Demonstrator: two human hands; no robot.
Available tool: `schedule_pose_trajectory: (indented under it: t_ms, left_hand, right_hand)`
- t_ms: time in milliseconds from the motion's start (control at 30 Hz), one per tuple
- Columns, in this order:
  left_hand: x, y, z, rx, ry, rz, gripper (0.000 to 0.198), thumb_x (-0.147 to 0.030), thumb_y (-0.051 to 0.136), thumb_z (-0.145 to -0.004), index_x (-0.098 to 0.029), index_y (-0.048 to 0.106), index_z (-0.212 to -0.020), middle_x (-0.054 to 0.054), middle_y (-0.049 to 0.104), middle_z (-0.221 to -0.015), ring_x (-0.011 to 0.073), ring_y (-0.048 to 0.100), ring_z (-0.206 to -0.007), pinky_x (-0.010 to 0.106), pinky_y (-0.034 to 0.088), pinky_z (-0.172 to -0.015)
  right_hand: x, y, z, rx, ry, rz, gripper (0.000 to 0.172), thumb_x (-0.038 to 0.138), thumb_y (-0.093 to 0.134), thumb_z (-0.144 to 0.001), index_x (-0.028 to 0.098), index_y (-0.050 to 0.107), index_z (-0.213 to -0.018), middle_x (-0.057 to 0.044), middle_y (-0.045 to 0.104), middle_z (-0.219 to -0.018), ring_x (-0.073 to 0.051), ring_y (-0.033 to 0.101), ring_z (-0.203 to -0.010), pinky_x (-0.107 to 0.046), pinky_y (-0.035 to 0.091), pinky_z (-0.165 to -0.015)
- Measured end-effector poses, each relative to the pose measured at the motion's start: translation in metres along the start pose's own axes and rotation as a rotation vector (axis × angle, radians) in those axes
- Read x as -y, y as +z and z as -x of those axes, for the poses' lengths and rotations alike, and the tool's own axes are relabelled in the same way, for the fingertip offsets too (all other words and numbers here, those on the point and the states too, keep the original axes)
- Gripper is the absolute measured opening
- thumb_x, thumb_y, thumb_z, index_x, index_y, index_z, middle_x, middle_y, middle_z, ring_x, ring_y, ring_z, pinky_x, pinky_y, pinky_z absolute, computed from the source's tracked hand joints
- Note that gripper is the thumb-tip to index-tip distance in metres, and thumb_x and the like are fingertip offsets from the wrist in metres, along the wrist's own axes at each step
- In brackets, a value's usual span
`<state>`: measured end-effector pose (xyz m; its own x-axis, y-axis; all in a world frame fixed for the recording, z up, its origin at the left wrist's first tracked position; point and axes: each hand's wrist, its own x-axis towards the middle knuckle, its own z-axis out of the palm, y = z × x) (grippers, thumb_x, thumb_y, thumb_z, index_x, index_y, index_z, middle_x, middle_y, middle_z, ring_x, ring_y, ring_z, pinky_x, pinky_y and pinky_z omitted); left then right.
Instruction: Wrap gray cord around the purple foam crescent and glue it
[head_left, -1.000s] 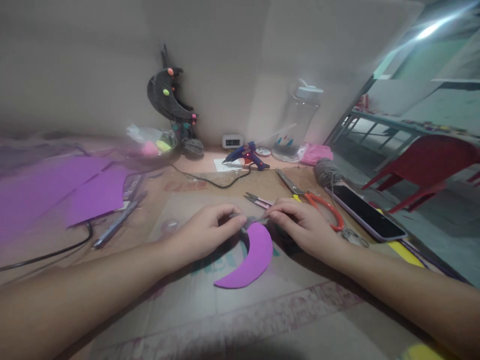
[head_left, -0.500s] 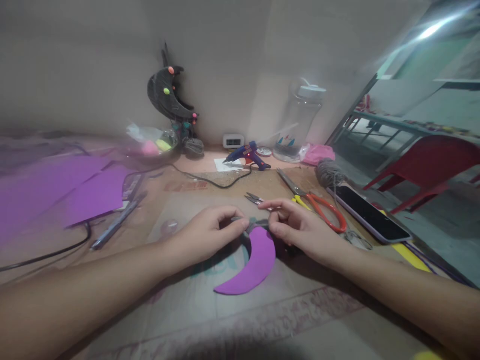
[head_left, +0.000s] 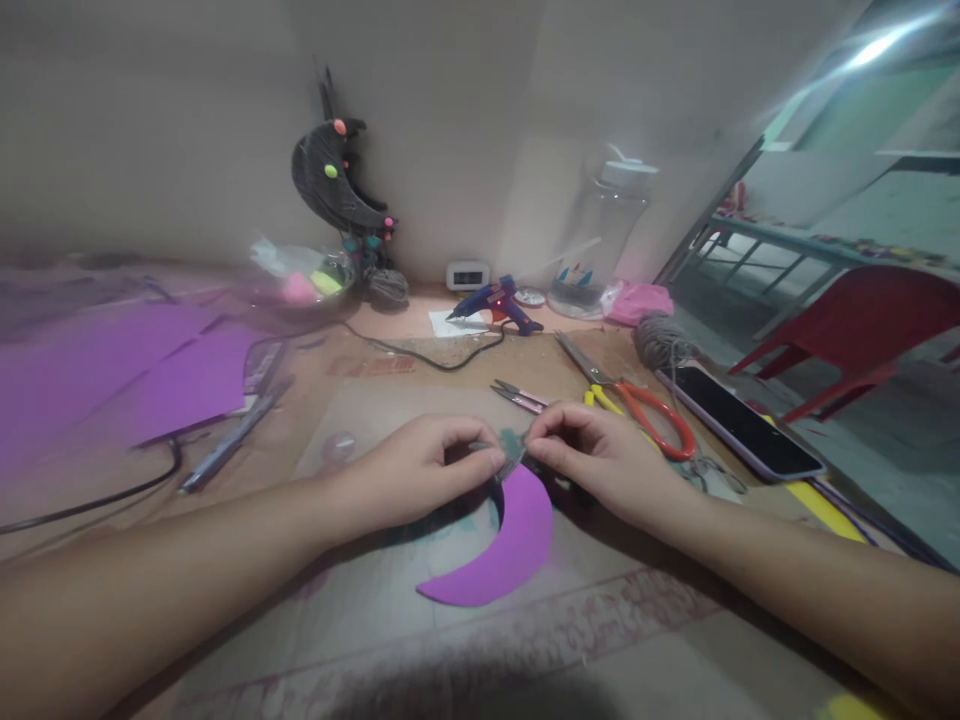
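A purple crescent cut-out [head_left: 517, 540], probably craft foam, points its lower tip to the left above the work surface. My left hand [head_left: 427, 468] is closed at its upper end, thumb on top. Grey yarn [head_left: 514, 462] lies around that end. My right hand [head_left: 600, 462] pinches the yarn between thumb and forefinger, just right of the left thumb. The fingers partly hide the crescent's upper tip. Small thread snips [head_left: 517, 396] lie just beyond the right hand. Orange-handled scissors [head_left: 660, 425] lie to its right.
A blue glue gun [head_left: 495, 303], its light red, stands at the back with a trailing cord. Further right are a yarn ball [head_left: 660, 342] and a phone [head_left: 742, 425]. Purple sheets [head_left: 187, 380] and a pen [head_left: 232, 440] lie left. A dark decorated crescent [head_left: 322, 180] leans against the wall.
My right hand has gone from raised, spread fingers to a pinch on the yarn. The crescent has tilted slightly, its lower tip shifting left and down. The thread snips show more.
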<state>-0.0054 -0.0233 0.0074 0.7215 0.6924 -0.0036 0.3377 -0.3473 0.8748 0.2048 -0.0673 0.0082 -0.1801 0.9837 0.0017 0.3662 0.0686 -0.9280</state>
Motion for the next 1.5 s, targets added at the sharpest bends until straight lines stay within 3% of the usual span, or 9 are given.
schedule_pose_trajectory:
  t_ms: [467,567,633,700,800,1000,1100,1267,1500]
  left_hand:
    - [0.001,0.0,0.0,0.027,0.026,0.007,0.028,-0.04,0.047,-0.09,-0.018,0.059,-0.077,0.001,0.061,-0.069,0.0135,0.054,-0.065,0.025,0.041,-0.06]
    - [0.002,0.001,0.0,-0.001,0.012,0.033,0.03,-0.042,0.046,-0.091,-0.018,0.058,-0.077,0.001,0.059,-0.069,0.0134,0.052,-0.065,0.025,0.04,-0.059]
    - [0.003,0.001,-0.001,-0.07,0.009,0.05,0.032,-0.044,0.046,-0.091,-0.018,0.058,-0.076,0.001,0.058,-0.069,0.0133,0.051,-0.064,0.025,0.039,-0.058]
    - [0.004,0.002,-0.002,-0.152,0.012,0.057,0.033,-0.045,0.046,-0.091,-0.018,0.056,-0.074,0.0,0.056,-0.068,0.0132,0.049,-0.063,0.025,0.039,-0.058]
    - [0.004,0.002,-0.003,-0.219,0.009,0.062,0.032,-0.044,0.047,-0.091,-0.018,0.054,-0.073,0.0,0.054,-0.067,0.013,0.049,-0.064,0.025,0.039,-0.059]
    - [0.006,0.002,-0.003,-0.23,0.0,0.102,0.031,-0.044,0.048,-0.09,-0.018,0.057,-0.075,-0.002,0.054,-0.067,0.0118,0.048,-0.062,0.025,0.038,-0.058]
    - [0.007,0.002,-0.004,-0.216,0.021,0.106,0.029,-0.041,0.049,-0.091,-0.018,0.057,-0.076,-0.001,0.055,-0.07,0.012,0.05,-0.065,0.024,0.04,-0.06]
    - [0.006,0.004,-0.003,-0.195,0.021,0.192,0.024,-0.039,0.054,-0.089,-0.019,0.06,-0.1,0.001,0.063,-0.08,0.0124,0.055,-0.068,0.025,0.044,-0.063]
    - [0.002,0.004,-0.001,-0.187,-0.04,0.084,0.025,-0.042,0.061,-0.082,-0.019,0.063,-0.092,0.002,0.066,-0.082,0.0144,0.06,-0.069,0.026,0.045,-0.062]
  right_hand:
    - [-0.002,0.002,-0.003,0.023,0.067,-0.056,0.024,0.041,0.064,-0.082,0.018,0.059,-0.082,0.006,0.049,-0.056,-0.007,0.043,-0.046,-0.02,0.032,-0.042]
    - [-0.005,0.0,-0.006,0.014,0.012,-0.092,0.024,0.039,0.062,-0.084,0.017,0.06,-0.093,0.002,0.057,-0.071,-0.006,0.043,-0.049,-0.021,0.034,-0.044]
    - [-0.008,-0.002,-0.008,-0.052,-0.056,-0.139,0.03,0.039,0.059,-0.086,0.02,0.056,-0.109,-0.001,0.061,-0.09,-0.006,0.046,-0.052,-0.021,0.038,-0.048]
    - [-0.01,-0.004,-0.009,-0.137,-0.1,-0.16,0.032,0.04,0.056,-0.089,0.024,0.049,-0.115,-0.001,0.06,-0.094,-0.006,0.047,-0.053,-0.022,0.039,-0.049]
    - [-0.009,-0.006,-0.008,-0.177,-0.113,-0.109,0.025,0.044,0.054,-0.09,0.022,0.052,-0.1,0.005,0.052,-0.072,-0.008,0.045,-0.051,-0.021,0.036,-0.048]
    - [0.001,-0.004,0.0,-0.004,-0.088,0.13,0.025,0.039,0.055,-0.088,0.018,0.057,-0.075,0.003,0.054,-0.063,-0.009,0.048,-0.055,-0.022,0.038,-0.053]
    - [0.002,-0.003,0.002,-0.004,-0.08,0.217,0.025,0.035,0.053,-0.089,0.018,0.056,-0.072,0.004,0.053,-0.058,-0.009,0.047,-0.051,-0.023,0.037,-0.053]
    - [0.002,-0.003,0.001,-0.002,-0.118,0.299,0.024,0.033,0.052,-0.09,0.018,0.057,-0.072,0.003,0.056,-0.059,-0.01,0.05,-0.053,-0.023,0.039,-0.055]
    - [0.001,-0.002,0.002,0.025,-0.151,0.369,0.023,0.034,0.052,-0.09,0.018,0.06,-0.075,0.003,0.057,-0.059,-0.01,0.051,-0.055,-0.023,0.039,-0.058]
